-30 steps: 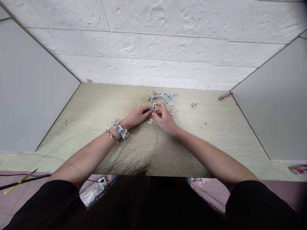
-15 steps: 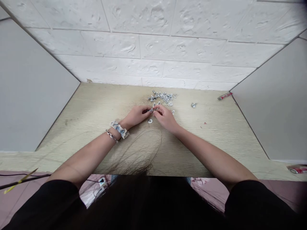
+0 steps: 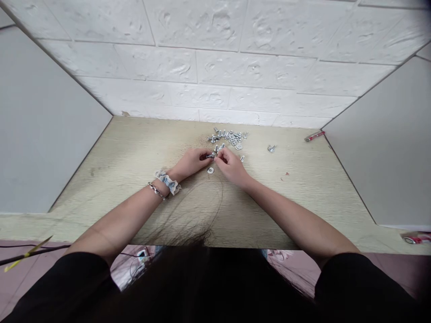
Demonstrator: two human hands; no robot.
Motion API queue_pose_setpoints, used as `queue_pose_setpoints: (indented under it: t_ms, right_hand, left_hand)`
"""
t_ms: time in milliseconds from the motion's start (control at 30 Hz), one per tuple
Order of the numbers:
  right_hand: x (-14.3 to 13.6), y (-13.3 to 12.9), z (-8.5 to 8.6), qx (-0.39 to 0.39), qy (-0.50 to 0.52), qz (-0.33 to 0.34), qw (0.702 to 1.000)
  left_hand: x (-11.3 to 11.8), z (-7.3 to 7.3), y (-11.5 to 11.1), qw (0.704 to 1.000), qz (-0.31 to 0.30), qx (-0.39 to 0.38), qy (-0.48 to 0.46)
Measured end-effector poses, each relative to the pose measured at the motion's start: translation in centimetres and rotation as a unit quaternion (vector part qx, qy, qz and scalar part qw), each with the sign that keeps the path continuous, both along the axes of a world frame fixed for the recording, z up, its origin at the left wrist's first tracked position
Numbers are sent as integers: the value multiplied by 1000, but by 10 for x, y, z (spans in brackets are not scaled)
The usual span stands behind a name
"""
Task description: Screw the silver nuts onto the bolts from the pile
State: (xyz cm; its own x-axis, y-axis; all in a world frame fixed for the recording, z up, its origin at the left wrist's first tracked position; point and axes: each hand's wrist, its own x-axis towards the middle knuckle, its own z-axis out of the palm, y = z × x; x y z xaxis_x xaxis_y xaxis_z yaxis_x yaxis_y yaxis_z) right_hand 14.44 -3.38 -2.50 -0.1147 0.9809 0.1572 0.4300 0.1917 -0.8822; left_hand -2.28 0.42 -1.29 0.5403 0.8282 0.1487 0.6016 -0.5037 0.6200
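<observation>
My left hand (image 3: 192,162) pinches a small silver bolt (image 3: 210,156) between thumb and fingertips. Close beside it, my right hand (image 3: 233,167) has its thumb and forefinger pressed together at the bolt's right end; whatever they hold is too small and hidden to make out. A flat washer (image 3: 210,170) lies on the table just below the fingertips. Behind the hands stand a couple of bolts (image 3: 216,148), and one more bolt (image 3: 242,159) is by the right knuckles.
A loose pile of bolts, nuts and washers (image 3: 232,137) lies towards the wall. Off to the right sits a bolt with a washer (image 3: 271,148). A red and silver cylinder (image 3: 314,136) rests against the right panel (image 3: 384,148), another (image 3: 417,238) near the front edge.
My right fingertips have drawn slightly right, showing more of the bolt's end. My left hand stays in place, still pinching the bolt.
</observation>
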Motion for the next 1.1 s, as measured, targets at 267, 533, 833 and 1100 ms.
queue_pose_setpoints:
  t_ms: [267, 533, 833, 1100]
  right_hand:
    - [1, 3, -5, -2, 4, 18, 1000]
    - [2, 4, -4, -9, -23, -17, 1000]
    - [0, 1, 1, 20, -47, 4, 999]
    - [1, -1, -3, 19, 1, 35, 999]
  left_hand:
    - [-1, -2, 1, 1000, -13, 9, 0]
    - [-1, -3, 1, 1000, -4, -11, -9]
    - [0, 0, 0, 1000, 10, -11, 1]
    - [0, -1, 0, 1000, 3, -12, 3]
